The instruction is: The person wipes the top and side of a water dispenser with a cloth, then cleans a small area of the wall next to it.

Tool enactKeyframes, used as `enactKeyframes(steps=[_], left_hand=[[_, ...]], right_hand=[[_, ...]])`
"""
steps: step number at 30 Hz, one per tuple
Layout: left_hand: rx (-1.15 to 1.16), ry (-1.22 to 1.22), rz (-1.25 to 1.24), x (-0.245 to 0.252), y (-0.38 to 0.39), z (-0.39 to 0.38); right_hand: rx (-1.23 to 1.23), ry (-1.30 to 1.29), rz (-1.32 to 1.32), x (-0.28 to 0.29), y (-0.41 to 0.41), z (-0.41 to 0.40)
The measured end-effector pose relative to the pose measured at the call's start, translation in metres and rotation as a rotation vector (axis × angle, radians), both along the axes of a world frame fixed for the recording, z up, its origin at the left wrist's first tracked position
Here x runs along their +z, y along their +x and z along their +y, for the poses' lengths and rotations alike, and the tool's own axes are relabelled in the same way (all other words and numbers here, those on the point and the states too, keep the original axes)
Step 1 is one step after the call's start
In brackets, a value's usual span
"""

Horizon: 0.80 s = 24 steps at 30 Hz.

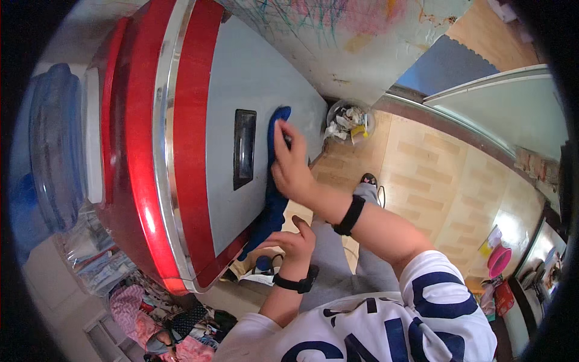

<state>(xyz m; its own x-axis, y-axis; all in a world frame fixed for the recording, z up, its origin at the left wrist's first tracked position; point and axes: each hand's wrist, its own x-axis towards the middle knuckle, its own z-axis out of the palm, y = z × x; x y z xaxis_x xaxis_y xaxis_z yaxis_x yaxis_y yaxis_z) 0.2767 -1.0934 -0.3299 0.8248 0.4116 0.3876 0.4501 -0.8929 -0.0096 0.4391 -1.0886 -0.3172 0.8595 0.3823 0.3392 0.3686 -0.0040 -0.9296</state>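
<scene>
A large red and grey appliance [190, 135] with chrome trim fills the left half of the view, a dark recessed handle [244, 149] set in its grey side panel. Against that panel my right hand [291, 165] presses a dark blue cloth [277, 194], fingers bent over it. The cloth hangs down along the panel's near edge. My left hand [294, 240] is by its lower end, thumb raised and fingers stretched toward the cloth; whether they touch it cannot be told.
A clear bin of rubbish [350, 122] stands by the marked wall [334, 45]. Piled clothes [167, 321] lie at the lower left. Blue translucent plastic [56, 149] is at the far left. A pink basin [499, 261] is at the right, beyond the wood-patterned floor [420, 181].
</scene>
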Motion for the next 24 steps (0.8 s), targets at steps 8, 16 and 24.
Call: enactKeyframes(steps=[8,16,24], left_hand=[[0.108,-0.089,-0.127,0.036,0.022,-0.014],[0.010,0.072,-0.120,0.039,0.038,-0.008],[-0.154,0.061,-0.121,0.005,0.053,-0.006]], right_hand=[[-0.012,0.121,-0.359,0.086,0.069,0.012],[-0.033,0.305,-0.329,0.059,0.092,0.037],[-0.025,0.204,0.170,-0.002,0.084,0.027]])
